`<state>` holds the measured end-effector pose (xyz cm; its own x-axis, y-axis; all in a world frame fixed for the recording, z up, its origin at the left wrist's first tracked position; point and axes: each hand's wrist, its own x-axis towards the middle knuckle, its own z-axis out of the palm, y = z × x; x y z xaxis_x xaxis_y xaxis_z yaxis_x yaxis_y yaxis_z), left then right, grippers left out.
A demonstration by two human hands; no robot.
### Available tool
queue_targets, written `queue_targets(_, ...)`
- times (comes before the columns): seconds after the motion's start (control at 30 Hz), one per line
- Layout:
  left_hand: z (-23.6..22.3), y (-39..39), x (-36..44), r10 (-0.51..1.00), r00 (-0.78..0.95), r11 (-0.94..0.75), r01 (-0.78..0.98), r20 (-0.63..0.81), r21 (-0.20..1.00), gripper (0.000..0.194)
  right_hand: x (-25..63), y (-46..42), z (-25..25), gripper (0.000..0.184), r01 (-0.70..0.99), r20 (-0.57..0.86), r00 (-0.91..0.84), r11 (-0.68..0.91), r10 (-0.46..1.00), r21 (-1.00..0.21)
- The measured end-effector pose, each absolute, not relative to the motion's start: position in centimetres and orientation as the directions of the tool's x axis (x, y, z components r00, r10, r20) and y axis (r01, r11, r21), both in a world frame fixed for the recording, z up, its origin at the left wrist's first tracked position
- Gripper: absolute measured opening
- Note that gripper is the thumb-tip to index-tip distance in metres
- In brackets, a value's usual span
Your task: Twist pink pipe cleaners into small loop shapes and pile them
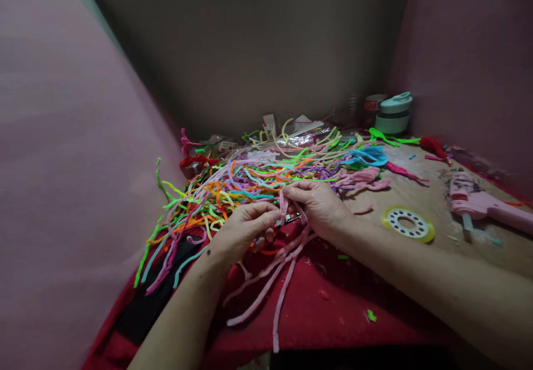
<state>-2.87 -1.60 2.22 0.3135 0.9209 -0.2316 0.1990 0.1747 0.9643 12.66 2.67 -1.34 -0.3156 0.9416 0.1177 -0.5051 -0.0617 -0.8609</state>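
Between my two hands is a pink pipe cleaner (283, 206), bent into a narrow upright loop. The fingertips of my right hand (322, 206) pinch its top. Lower down, the closed thumb and fingers of my left hand (252, 225) hold it from the left side. More pink pipe cleaners (281, 298) trail below my hands over the red cloth. A small shiny metal piece shows between the hands, too small to make out. Behind them spreads a large tangled heap of pipe cleaners (250, 178) in many colours.
At right lie a yellow tape roll (390, 217) and a pink glue gun (478, 203). A mint container (392, 121) stands at the back. Blue looped pipe cleaners (366, 156) rest near pink ones. Red cloth (333, 320) covers the front edge; walls close in both sides.
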Motion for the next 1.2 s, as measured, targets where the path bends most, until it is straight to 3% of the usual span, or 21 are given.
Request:
queue_targets(0.27,1.1,-1.5,-1.8,0.927,0.318,0.214,-0.011,-0.199,0.977,0.022,12.5,2.4,-1.4,0.020,-0.480,0.089,-0.315,-0.078,0.945,-0.874)
queue_targets(0.47,0.5,-1.5,-1.6,0.941,0.299,0.155,0.045,-0.162,0.987,0.021,12.6,2.3,-1.5,0.018,-0.441,0.116,-0.230,0.003,0.966,-0.898)
queue_targets(0.93,0.6,-1.7,-1.2,0.980,0.186,0.045,0.123,-0.068,0.991,0.019,12.4,1.8,-1.2,0.010,-0.407,0.047,-0.345,-0.104,0.938,-0.908)
queue_targets(1.2,0.8,-1.4,-1.2,0.989,0.139,0.054,0.011,-0.055,0.998,0.018,12.7,2.1,-0.9,0.008,-0.271,0.060,-0.403,-0.056,0.913,-0.961)
